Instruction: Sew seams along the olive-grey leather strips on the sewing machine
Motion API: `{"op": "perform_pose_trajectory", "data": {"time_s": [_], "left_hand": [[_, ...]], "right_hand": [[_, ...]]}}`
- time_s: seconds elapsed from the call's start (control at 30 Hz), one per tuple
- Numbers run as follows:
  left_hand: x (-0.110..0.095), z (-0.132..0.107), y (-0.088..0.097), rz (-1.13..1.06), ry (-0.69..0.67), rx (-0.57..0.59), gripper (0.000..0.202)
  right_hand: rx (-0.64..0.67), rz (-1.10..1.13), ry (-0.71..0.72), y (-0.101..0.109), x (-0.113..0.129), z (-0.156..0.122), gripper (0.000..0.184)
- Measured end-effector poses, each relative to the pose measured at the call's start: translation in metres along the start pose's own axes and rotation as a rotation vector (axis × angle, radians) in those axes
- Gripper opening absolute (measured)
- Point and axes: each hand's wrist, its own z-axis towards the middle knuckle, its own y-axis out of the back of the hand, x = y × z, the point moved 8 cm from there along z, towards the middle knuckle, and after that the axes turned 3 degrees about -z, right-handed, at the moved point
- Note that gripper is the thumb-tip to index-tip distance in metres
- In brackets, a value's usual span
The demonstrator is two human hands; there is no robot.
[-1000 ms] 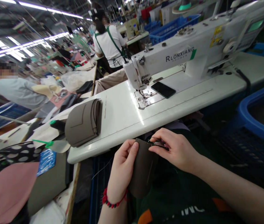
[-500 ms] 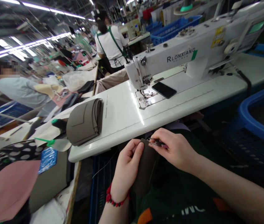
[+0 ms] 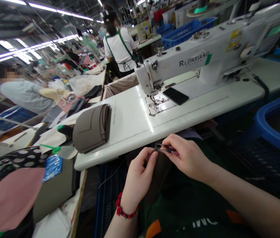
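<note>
My left hand [image 3: 140, 178], with a red bead bracelet at the wrist, grips a dark brown fabric piece [image 3: 160, 175] held upright over my lap. My right hand [image 3: 186, 157] pinches small metal thread snips [image 3: 166, 150] at the top edge of that piece. Both hands are below the front edge of the white sewing table [image 3: 130, 129]. A stack of the same brown fabric pieces [image 3: 92, 127] lies on the table's left end.
A white sewing machine [image 3: 204, 58] stands on the table, with a black phone [image 3: 176, 96] beside its needle. A blue crate [image 3: 276, 125] sits at right. Pink and grey fabric [image 3: 8, 198] lies at lower left. Other people work at stations behind.
My left hand has shifted right and turned the fabric piece more edge-on. My right hand with the snips has stayed at its top edge.
</note>
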Motion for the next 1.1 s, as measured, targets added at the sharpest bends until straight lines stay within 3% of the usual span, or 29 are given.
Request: {"op": "perform_pose_trajectory", "data": {"time_s": [0.17, 0.37, 0.57, 0.8, 1.1], "left_hand": [[0.003, -0.001, 0.005, 0.037, 0.013, -0.022, 0.019], [0.004, 0.001, 0.002, 0.014, 0.018, -0.007, 0.019], [0.001, 0.000, 0.002, 0.046, 0.008, -0.016, 0.019], [-0.009, -0.001, -0.005, 0.162, -0.041, 0.005, 0.018], [-0.020, -0.001, -0.014, 0.355, -0.162, 0.013, 0.015]], "right_hand": [[-0.072, 0.025, -0.081, 0.017, -0.009, -0.002, 0.007], [0.044, 0.032, -0.043, 0.000, -0.010, -0.008, 0.007], [-0.074, 0.023, -0.098, 0.017, -0.014, -0.005, 0.004], [0.039, 0.070, -0.054, 0.002, -0.006, -0.008, 0.009], [0.031, -0.073, -0.073, 0.004, -0.008, -0.011, 0.007]]}}
